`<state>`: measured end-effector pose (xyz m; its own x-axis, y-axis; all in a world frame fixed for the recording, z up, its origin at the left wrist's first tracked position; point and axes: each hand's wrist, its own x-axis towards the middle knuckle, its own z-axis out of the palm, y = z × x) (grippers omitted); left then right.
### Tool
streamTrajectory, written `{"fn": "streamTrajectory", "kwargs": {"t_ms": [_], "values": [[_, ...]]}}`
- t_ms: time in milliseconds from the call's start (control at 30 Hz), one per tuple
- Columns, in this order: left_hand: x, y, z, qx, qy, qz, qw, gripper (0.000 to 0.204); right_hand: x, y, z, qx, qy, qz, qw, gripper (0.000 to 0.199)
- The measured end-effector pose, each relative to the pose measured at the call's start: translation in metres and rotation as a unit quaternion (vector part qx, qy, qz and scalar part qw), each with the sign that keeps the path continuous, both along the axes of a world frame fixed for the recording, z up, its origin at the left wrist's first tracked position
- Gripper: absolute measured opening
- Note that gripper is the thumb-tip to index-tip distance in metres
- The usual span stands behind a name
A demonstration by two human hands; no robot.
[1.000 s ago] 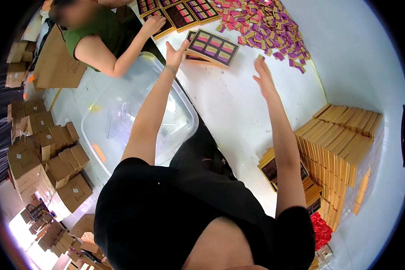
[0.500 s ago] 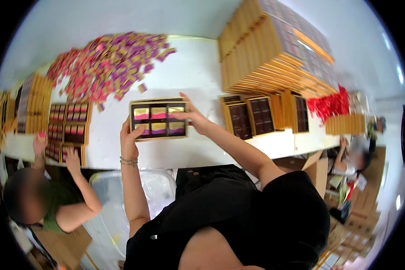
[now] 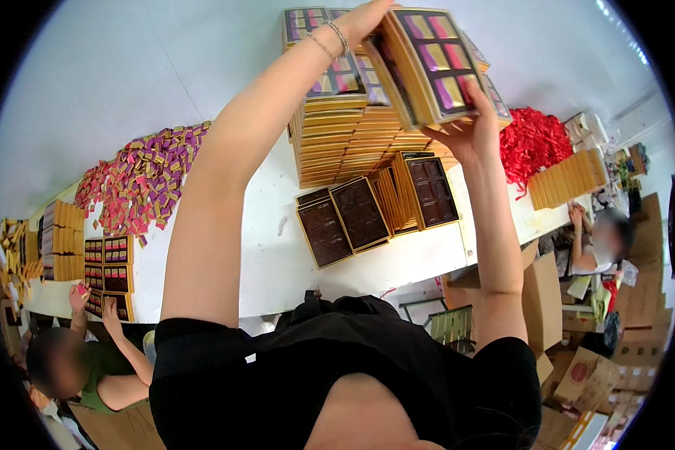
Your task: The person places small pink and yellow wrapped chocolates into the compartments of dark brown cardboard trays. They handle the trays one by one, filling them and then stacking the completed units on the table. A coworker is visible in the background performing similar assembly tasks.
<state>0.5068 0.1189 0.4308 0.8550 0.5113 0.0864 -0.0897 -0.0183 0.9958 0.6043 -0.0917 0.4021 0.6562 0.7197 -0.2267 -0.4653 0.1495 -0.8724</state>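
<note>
Since the frame half a second ago, the thick rectangular gold-edged box with a dark tray of gold, pink and purple squares (image 3: 439,64) has moved from low over the bench (image 3: 266,274), near the loose pieces, up to the tall block of stacked gold-edged boxes (image 3: 345,146). Both hands have travelled with it, and the view has turned.

The box now tilts, its filled face toward the camera and its layered gold side showing at the left; whether it is one box or several together, I cannot tell. It lies between the two hands. The left hand (image 3: 366,21) grasps its upper left edge, the fingertips mostly hidden behind it. The right hand (image 3: 472,135) grips the lower right corner, thumb on the face, other fingers beneath the bottom edge. Whether the box touches the block behind is unclear.

Below the block, open gold-rimmed boxes with dark brown six-section trays (image 3: 360,214) lean together on the bench. To their right lies a heap of shiny red shredded filler (image 3: 534,146). Well apart, at the left, spreads a pile of small pink, purple and gold pieces (image 3: 154,176), near a co-worker in a green top (image 3: 101,379).
</note>
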Motion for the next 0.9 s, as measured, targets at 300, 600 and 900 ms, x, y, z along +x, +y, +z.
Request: {"fn": "streamTrajectory", "kwargs": {"t_ms": [300, 600, 900], "values": [[0.018, -0.059, -0.081, 0.608, 0.212, 0.202, 0.738, 0.103, 0.104, 0.010, -0.042, 0.080, 0.083, 0.123, 0.986, 0.053], [0.031, -0.089, -0.060, 0.620, 0.395, 0.074, 0.674, 0.106, 0.146, 0.013, -0.042, 0.075, 0.100, 0.101, 0.987, 0.047], [0.009, -0.027, -0.077, 0.634, 0.337, 0.000, 0.696, 0.083, 0.191, 0.014, -0.045, -0.175, -0.137, 0.178, 0.958, 0.053]]}}
